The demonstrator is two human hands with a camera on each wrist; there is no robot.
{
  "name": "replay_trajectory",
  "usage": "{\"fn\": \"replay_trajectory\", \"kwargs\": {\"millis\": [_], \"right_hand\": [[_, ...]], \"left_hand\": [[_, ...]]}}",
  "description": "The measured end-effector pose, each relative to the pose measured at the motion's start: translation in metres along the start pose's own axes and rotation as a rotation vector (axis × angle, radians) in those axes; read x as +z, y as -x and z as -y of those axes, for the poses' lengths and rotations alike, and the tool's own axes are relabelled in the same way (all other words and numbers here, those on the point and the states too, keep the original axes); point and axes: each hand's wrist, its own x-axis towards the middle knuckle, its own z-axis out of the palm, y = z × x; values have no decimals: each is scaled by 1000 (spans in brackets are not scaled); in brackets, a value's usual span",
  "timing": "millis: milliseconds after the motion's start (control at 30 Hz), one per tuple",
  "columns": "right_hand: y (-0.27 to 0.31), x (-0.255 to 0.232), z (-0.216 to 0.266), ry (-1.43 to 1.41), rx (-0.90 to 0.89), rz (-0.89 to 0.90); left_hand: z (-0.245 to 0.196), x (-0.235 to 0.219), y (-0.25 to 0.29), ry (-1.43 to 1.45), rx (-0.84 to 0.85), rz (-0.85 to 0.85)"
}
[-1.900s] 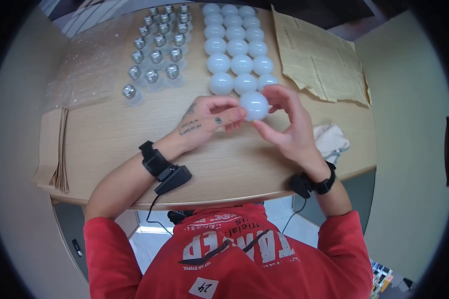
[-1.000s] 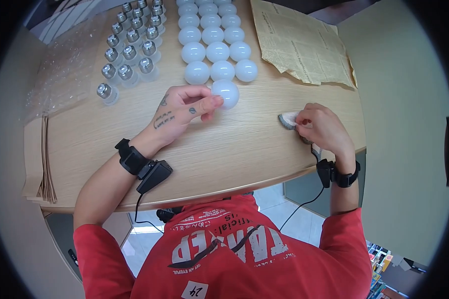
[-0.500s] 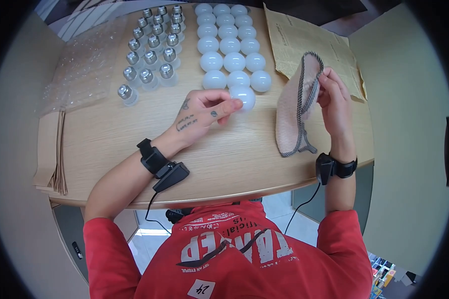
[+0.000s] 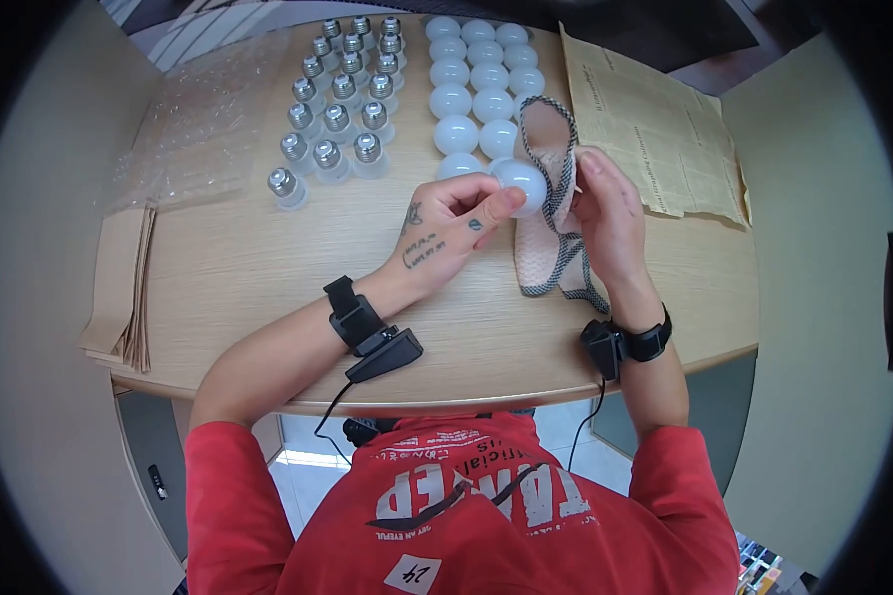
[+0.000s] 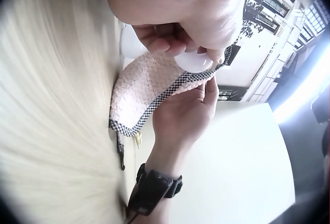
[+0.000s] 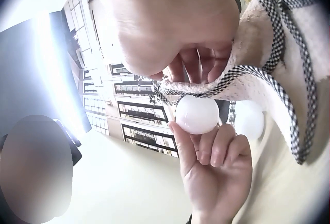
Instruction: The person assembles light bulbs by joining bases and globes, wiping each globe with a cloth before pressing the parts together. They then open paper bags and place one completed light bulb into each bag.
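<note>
My left hand (image 4: 446, 233) pinches a white light-bulb globe (image 4: 521, 186) between thumb and fingers, above the front of the globe rows. In my right hand (image 4: 613, 213) is a pale pink cloth (image 4: 538, 253) with black-and-white checked trim. It hangs in folds from the fingers, one part dangling toward the table. The right wrist view shows the cloth's trimmed edge right at the globe (image 6: 197, 115), opposite the left thumb. Seen from the left wrist, the cloth (image 5: 142, 87) spreads beside the globe, and the right fingers are partly hidden behind it.
Rows of white globes (image 4: 450, 102) stand behind the hands. Left of them are several screw-base bulb parts (image 4: 328, 159), metal ends up. Bubble wrap (image 4: 193, 129) and folded brown paper (image 4: 119, 288) lie at the left, a printed paper sheet (image 4: 655, 129) at the back right.
My right hand let go of the globe, picked the cloth up from the table at the right, and brought it left to the globe. The left hand keeps its pinch on the globe.
</note>
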Motion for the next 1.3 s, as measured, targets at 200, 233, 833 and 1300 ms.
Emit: {"fn": "replay_trajectory", "kwargs": {"millis": [200,233,833,1300], "right_hand": [[4,2,0,225,-21,-90],[2,-3,-1,269,-94,-165],[12,-10,5,372,-556,31],[6,-14,-8,464,-517,152]], "left_hand": [[6,3,-1,33,47,-19],[4,4,-1,44,60,-13],[-14,15,4,-35,-32,24],[-19,16,7,-60,41,21]]}}
